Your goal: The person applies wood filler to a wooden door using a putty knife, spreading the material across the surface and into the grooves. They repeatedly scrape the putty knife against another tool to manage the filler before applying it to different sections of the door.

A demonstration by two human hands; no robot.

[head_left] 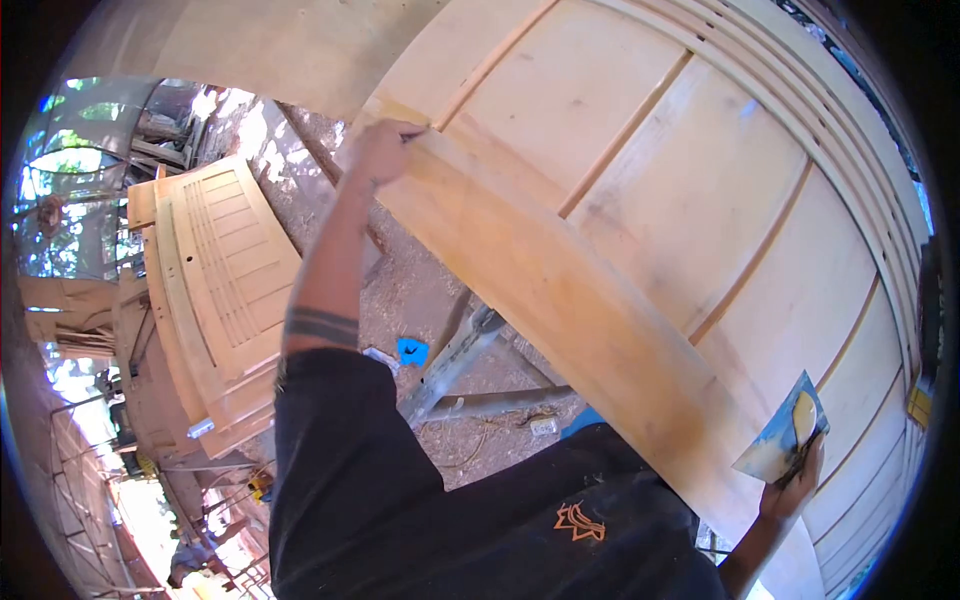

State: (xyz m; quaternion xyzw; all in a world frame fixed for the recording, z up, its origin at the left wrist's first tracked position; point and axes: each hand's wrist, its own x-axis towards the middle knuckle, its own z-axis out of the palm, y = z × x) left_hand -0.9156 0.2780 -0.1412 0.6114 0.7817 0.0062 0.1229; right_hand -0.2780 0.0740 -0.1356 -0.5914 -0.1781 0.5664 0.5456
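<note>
A large pale wooden panelled door point(500, 210) lies in front of me, with grooves between its panels. My left hand point(385, 152) is closed at the door's near-left corner, knuckles over the wood. A small dark bit shows by its fingertips, but I cannot make out what it holds. Low on the right, my right hand point(797, 487) grips a flat, blue-smeared putty plate point(768, 448) over the door's surface. A cream-yellow lump of putty point(804, 416) sits on the plate. Yellowish smears run along the door's near rail point(540, 285).
More wooden doors point(225, 270) lean on the left. Metal stand legs point(455, 365) are below the door, on a dusty floor point(400, 290) with a blue scrap point(412, 351). A plywood sheet point(250, 50) is beyond the left hand.
</note>
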